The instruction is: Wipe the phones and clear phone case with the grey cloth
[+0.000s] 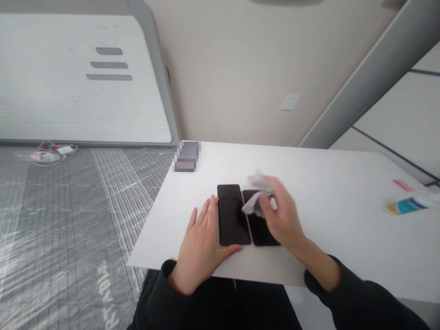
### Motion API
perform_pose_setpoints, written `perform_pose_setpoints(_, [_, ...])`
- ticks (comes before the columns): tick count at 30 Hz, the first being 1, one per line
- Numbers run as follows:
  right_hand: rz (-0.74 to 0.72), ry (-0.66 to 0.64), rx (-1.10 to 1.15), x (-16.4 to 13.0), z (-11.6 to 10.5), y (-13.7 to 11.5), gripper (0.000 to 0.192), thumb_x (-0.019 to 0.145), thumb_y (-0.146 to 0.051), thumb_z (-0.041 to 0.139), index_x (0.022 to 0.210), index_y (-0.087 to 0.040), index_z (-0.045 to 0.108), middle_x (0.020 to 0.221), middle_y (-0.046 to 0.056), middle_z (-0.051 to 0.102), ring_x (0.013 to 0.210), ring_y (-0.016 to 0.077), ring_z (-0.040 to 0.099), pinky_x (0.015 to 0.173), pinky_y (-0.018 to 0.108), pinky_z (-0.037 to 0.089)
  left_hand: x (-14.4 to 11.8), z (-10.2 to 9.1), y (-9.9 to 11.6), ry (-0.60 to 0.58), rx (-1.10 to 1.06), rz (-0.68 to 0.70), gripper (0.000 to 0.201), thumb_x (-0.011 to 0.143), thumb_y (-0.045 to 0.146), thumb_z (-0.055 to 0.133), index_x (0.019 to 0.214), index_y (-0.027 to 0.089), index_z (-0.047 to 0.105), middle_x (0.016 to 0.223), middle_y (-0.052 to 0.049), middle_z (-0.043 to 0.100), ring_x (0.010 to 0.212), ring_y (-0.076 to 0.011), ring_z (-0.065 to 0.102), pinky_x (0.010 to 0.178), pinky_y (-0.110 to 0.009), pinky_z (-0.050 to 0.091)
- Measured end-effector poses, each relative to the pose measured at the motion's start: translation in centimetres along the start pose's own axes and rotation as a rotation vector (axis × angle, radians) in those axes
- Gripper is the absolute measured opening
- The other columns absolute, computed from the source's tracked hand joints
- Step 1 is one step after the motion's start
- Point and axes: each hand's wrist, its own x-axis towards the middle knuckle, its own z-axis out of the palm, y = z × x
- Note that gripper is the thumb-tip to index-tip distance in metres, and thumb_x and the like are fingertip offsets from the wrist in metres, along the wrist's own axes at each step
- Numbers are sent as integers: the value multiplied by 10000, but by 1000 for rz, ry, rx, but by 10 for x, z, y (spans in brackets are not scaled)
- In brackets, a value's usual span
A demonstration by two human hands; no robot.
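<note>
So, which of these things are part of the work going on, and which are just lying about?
Seemingly in use:
- pale cloth, in the right hand
- right phone, under it
- left phone, beside the left hand

Apparently just lying about:
- bottle
- pink strip
- pixelated item, far left table corner
- corded bundle, on the floor

wearing plain, loose-fitting black.
above the bare left hand (201, 243), a black left sleeve (172, 300) is ending at the wrist (181, 278) in a thick, rounded cuff (167, 269); above the bare right hand (283, 215), the matching right sleeve (364, 295) is stopping further up, leaving part of the forearm (314, 256) showing, its rim (311, 281) sitting loose. more black cloth (259, 305) is covering the lap, a thin pale line (235, 285), too small to make out, running down near its middle.
</note>
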Motion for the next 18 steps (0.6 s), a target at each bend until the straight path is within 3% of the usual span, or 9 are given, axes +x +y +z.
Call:
perform_pose_setpoints(2, [-157,-433,-44,-9,7,-6,345,1076,-409,464,1292,-206,640,1397,156,669,1315,323,619,1096,563,509,0,1,0,-15,-10,-23,1188,800,502,778,1621,105,17,1650,-297,338,1547,-389,347,1224,-635,348])
perform_pose_setpoints(3, [-234,-584,-63,-15,10,-9,343,1069,-386,488,1291,-185,657,1445,162,647,1385,336,571,1155,597,458,-1,1,0,-31,-10,-29,1159,811,446,755,1620,92,5,1652,-300,330,1550,-384,344,1226,-630,346])
perform_pose_setpoints(4, [-302,-682,-63,-22,12,-13,329,1061,-353,514,1278,-165,673,1451,162,647,1418,335,545,1193,602,422,-1,1,0,-52,-1,-28,1115,820,358,716,1619,81,-12,1659,-299,314,1556,-374,334,1231,-619,342])
perform_pose_setpoints(6, [-422,-753,-17,-34,12,-22,290,1045,-244,538,1259,-119,689,1382,166,698,1389,301,584,1205,529,443,-2,0,0,-93,35,-16,1052,798,156,591,1620,76,-61,1682,-283,270,1575,-339,299,1244,-592,329])
perform_pose_setpoints(8, [-509,-724,39,-42,8,-32,276,1030,-129,511,1227,-87,699,1291,168,748,1300,272,663,1132,435,535,-2,-3,0,-113,74,-3,1056,752,40,482,1621,92,-117,1698,-263,241,1588,-308,269,1248,-577,325])
perform_pose_setpoints(11, [-510,-638,104,-40,-6,-42,320,1039,-75,420,1126,-120,724,1149,141,803,1049,235,783,864,335,663,-3,-6,-2,-112,99,10,1037,775,23,443,1623,108,-148,1706,-261,215,1597,-304,238,1242,-579,336])
perform_pose_setpoints(15, [-360,-360,122,-27,-40,-36,274,1051,-146,441,1081,-203,707,1025,87,826,857,189,800,728,265,652,-7,-7,-8,-91,78,49,1057,886,269,642,1641,155,-89,1701,-258,239,1590,-363,239,1228,-642,340])
perform_pose_setpoints(18, [-115,-166,-32,-22,-67,-9,173,1002,-200,540,1007,-237,710,960,78,820,828,218,791,734,295,644,-8,-10,1,-42,86,95,1019,883,448,741,1655,256,104,1733,-221,148,1592,-408,196,1197,-701,346])
